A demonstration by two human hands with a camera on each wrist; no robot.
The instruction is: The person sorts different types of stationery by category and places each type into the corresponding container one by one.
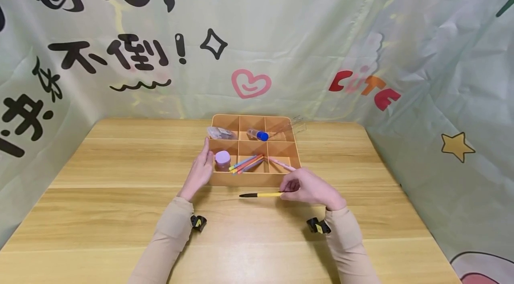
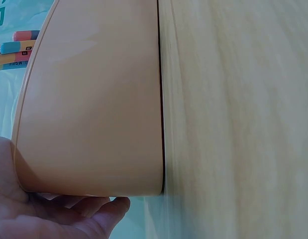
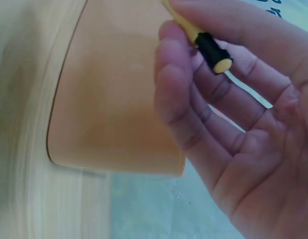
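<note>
A tan organizer box (image 1: pixel 246 180) with several compartments stands on the table. My left hand (image 1: pixel 201 168) rests against its left side, fingers extended along the wall in the left wrist view. In front of the box, my right hand (image 1: pixel 307 187) pinches a yellow pen (image 1: pixel 267 194) between thumb and fingers. The pen lies level, its black end pointing left; its other end, with a black band, shows in the right wrist view. Colored pens (image 1: pixel 246 164) lean in the front middle compartment. A pink pen (image 1: pixel 281 164) lies in the front right one, close to my right hand.
A purple-lidded jar (image 1: pixel 222 158) fills the front left compartment. Along the back are a clear packet-like item (image 1: pixel 221 133), a blue-capped clear tube (image 1: pixel 258 134) and clear plastic strips (image 1: pixel 296 124) jutting past the rim. A printed cloth (image 1: pixel 289 29) hangs behind the wooden table (image 1: pixel 152 163).
</note>
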